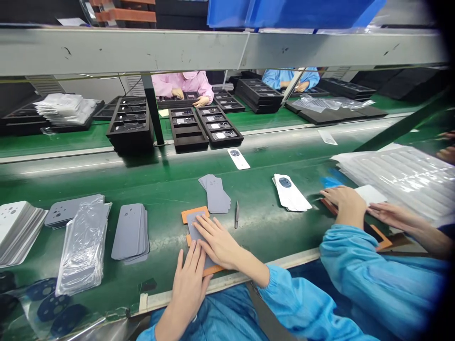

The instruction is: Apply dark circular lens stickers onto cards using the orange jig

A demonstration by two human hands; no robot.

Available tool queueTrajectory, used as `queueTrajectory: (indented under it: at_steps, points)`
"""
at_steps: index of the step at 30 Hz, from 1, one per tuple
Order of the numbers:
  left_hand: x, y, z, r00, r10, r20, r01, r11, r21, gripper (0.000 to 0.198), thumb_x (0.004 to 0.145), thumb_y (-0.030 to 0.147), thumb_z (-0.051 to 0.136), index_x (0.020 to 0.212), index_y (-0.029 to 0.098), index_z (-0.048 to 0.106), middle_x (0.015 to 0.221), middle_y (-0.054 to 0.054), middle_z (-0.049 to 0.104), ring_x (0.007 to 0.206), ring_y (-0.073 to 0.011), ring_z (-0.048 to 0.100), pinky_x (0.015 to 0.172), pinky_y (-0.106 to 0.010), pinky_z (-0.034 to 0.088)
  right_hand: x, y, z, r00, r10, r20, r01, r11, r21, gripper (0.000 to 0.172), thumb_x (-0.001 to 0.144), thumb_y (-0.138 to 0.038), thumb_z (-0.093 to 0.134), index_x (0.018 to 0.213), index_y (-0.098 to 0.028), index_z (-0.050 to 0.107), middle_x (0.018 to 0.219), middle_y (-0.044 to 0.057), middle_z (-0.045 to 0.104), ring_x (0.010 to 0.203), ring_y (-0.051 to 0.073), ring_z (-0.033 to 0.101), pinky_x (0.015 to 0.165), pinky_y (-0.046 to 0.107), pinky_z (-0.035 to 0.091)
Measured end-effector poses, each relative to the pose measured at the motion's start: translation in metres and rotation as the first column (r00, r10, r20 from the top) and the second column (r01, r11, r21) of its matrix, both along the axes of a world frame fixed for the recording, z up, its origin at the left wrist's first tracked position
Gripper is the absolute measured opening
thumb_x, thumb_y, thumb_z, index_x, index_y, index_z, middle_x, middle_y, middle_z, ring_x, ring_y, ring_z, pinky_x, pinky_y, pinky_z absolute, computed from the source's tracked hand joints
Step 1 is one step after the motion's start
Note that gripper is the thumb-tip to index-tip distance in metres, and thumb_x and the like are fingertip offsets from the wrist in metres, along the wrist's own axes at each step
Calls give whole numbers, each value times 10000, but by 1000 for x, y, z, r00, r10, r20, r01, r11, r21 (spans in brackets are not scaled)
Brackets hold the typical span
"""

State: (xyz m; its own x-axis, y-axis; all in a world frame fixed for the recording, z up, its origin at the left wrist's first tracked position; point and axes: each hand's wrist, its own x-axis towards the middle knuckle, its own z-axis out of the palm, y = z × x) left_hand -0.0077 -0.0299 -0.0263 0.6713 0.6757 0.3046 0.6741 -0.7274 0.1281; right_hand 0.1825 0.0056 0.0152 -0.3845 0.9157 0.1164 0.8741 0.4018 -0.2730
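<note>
A grey phone-shaped sheet (194, 228) lies on an orange fixture (185, 217) at the bench's front edge. My right hand (218, 240) rests flat on the sheet, fingers stretched out. Beside it, my left hand (190, 279) lies with its fingertips on the sheet's left edge, fingers extended. Between them the hands cover much of the sheet and fixture. Tweezers (237, 214) lie just right of the fixture. Behind it is a fanned pile of grey sheets (216, 194).
Grey sheet stacks (130, 232), a plastic-wrapped stack (83, 246) and a white stack (17, 232) stand left. White cards (293, 196) lie to the right. A co-worker's hands (344, 203) work at far right. Black trays (218, 125) stand across, below an overhead beam (199, 52).
</note>
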Motion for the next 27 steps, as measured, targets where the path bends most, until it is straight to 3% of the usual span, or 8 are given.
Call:
queueTrajectory:
  at_steps: [2,5,9,15,19,22,25,27]
  points:
    - [1,0,-1,1000,0,25,0,1000,1,642,989,290,432,1597,151,278,1546,-143,478,1447,-295,426,1177,-501,336,-6,-7,-5,1000,15,-7,-15,1000,-10,611,1035,-404,409,1588,-164,310,1645,120,301,1536,302,236,1211,525,294]
    - [2,-1,-3,999,9,35,-9,1000,-10,603,1001,303,426,1575,145,331,1538,-157,485,1439,-288,439,1162,-503,356,-15,-7,-9,999,-25,-21,25,999,-39,827,964,-630,462,1593,-124,287,1648,142,271,1533,342,228,1212,545,277]
    - [0,-1,-4,1000,0,21,1,999,-46,578,993,301,452,1546,147,388,1549,-162,468,1433,-306,446,1134,-515,392,-24,2,-9,994,-104,-39,102,994,-49,871,949,-707,410,1586,-120,310,1644,128,283,1526,347,242,1230,552,213]
    - [1,-1,3,999,-2,34,5,997,-82,604,971,330,507,1539,150,413,1556,-158,461,1478,-348,366,1168,-541,347,-34,14,-9,983,-181,-42,181,984,1,819,951,-687,438,1563,-146,372,1611,132,372,1499,372,293,1224,604,167]
    - [0,0,9,997,-2,76,13,990,-143,663,947,411,555,1540,152,414,1572,-167,433,1470,-369,372,1161,-559,351,-31,11,-6,985,-166,-48,167,986,18,732,968,-639,456,1522,-161,441,1590,146,412,1475,361,348,1203,606,227]
    - [-2,4,13,991,-6,133,38,969,-243,646,955,392,554,1542,167,406,1548,-160,472,1433,-344,438,1162,-564,362,-23,0,-8,957,-286,-51,288,956,50,615,982,-547,489,1445,-144,527,1572,198,422,1459,373,377,1168,613,292]
    - [-3,11,19,942,95,322,42,918,-395,450,970,328,536,1395,190,581,1468,-144,568,1377,-299,513,1142,-508,420,-16,-13,-11,921,-379,-88,382,924,22,506,985,-452,515,1380,-141,576,1475,205,542,1407,392,451,1139,636,334]
    - [-3,16,25,845,251,473,41,850,-525,302,979,329,523,1191,204,698,1387,-138,631,1315,-281,566,1101,-458,468,-14,-19,-7,917,-366,-156,368,930,-18,442,992,-399,505,1360,-168,586,1399,173,619,1344,372,528,1142,650,335]
